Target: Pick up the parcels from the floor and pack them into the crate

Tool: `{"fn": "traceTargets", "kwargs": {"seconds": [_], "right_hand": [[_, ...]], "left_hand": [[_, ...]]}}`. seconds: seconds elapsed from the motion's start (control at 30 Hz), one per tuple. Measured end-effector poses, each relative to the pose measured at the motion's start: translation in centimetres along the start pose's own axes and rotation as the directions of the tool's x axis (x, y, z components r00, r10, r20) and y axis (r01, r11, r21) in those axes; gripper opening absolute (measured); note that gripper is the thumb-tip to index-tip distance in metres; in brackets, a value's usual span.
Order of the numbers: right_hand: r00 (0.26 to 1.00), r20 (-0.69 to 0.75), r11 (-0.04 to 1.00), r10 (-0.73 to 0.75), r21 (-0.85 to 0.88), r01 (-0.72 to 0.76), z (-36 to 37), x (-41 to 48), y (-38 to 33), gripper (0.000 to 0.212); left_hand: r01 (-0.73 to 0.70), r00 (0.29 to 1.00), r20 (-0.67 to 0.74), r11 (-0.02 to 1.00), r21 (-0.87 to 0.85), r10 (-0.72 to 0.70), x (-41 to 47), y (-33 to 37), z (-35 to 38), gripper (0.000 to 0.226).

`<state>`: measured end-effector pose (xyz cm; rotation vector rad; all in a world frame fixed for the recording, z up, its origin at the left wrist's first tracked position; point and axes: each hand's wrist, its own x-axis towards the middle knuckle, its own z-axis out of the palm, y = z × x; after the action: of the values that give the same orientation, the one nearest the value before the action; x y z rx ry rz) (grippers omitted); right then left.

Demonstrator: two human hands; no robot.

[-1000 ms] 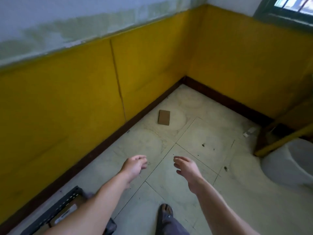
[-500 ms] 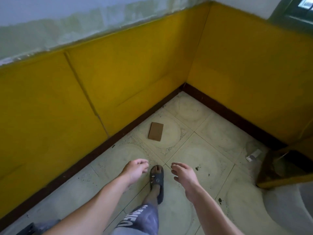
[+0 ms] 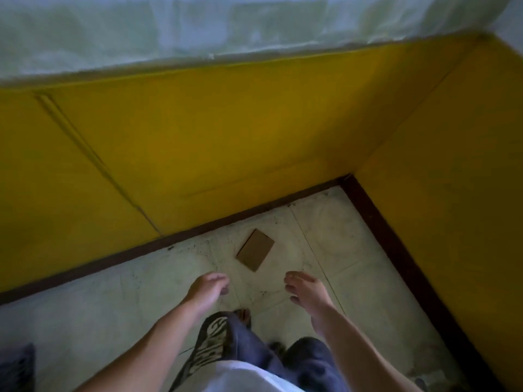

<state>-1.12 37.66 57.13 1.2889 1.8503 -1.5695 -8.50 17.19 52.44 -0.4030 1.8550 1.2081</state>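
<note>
A small flat brown cardboard parcel (image 3: 255,249) lies on the pale tiled floor (image 3: 334,239) close to the corner where the two yellow walls meet. My left hand (image 3: 208,291) hangs just below and left of the parcel, fingers loosely curled and holding nothing. On the other side, my right hand (image 3: 307,290) is below and right of the parcel, fingers apart and empty. Neither hand touches the parcel. The crate is out of view.
Yellow walls (image 3: 226,142) with a dark skirting board (image 3: 396,250) close off the floor behind and to the right of the parcel. My legs in dark trousers (image 3: 254,346) and a foot (image 3: 243,314) are directly below the hands. A dark object (image 3: 17,363) shows at the bottom left edge.
I have walked closer to the corner; the parcel now lies just beyond my hands. The crate and the grey object at the right have left the view. Both hands remain empty.
</note>
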Motion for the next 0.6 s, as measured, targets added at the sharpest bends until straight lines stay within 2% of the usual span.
{"fn": "traceTargets", "kwargs": {"seconds": [0.17,0.23,0.33,0.43,0.53,0.6], "right_hand": [[0.992,0.124,0.997,0.039,-0.072,-0.03,-4.2,8.2,-4.2,0.024],[0.983,0.169,0.984,0.065,-0.175,-0.035,-6.1,12.1,-5.6,0.02],[0.96,0.254,0.946,0.114,-0.323,-0.027,-8.3,18.0,-6.9,0.013],[0.923,0.355,0.894,0.149,-0.448,0.028,-10.3,23.5,-7.2,0.006],[0.927,0.327,0.842,0.182,-0.54,0.025,-11.1,28.4,-7.1,0.011],[0.947,0.29,0.803,0.14,-0.592,0.063,-10.9,31.8,-6.5,0.015]], "left_hand": [[0.025,0.992,-0.119,0.981,-0.192,-0.049,3.5,2.9,3.5,0.02],[0.065,0.982,-0.15,0.953,-0.297,-0.114,5.3,3.2,5.7,0.025],[0.132,0.954,-0.179,0.872,-0.472,-0.241,7.4,3.7,9.6,0.031],[0.15,0.916,-0.215,0.788,-0.597,-0.337,9.2,4.3,13.7,0.028],[0.152,0.886,-0.226,0.714,-0.684,-0.405,11.8,4.1,16.9,0.029],[0.149,0.867,-0.23,0.671,-0.726,-0.442,13.9,3.4,18.8,0.028]]}}
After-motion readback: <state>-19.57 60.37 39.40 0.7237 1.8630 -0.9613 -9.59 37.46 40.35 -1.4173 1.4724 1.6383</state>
